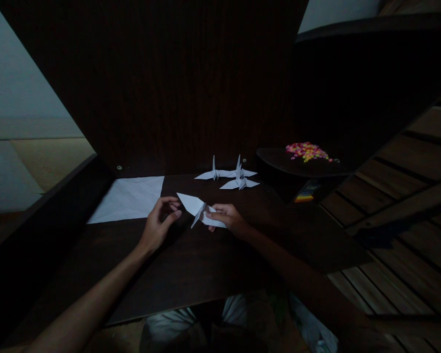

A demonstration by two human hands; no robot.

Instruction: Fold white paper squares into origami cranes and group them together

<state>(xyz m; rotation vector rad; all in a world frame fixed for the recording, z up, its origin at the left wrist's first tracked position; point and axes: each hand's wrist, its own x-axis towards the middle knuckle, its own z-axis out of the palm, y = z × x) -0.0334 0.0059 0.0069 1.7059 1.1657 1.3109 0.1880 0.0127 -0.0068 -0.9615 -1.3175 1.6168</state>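
A folded white paper crane [191, 203] is held above the dark tabletop by my right hand [226, 218], whose thumb presses on one of its wings. The other wing points up and to the left. Just left of that wing tip, my left hand [162, 220] has its fingers curved and apart, with nothing between them. Behind the hands, several finished paper cranes [240, 183] stand close together near the back panel. A flat sheet of white paper [132, 196] with creases lies beyond my left hand.
A rounded dark shelf [275, 159] at the right bears a heap of small colourful pieces [306, 151]. Below it is a small item with a yellow-orange edge [304, 198]. A low side wall [40, 215] borders the desk on the left, and a tall panel [176, 88] rises behind.
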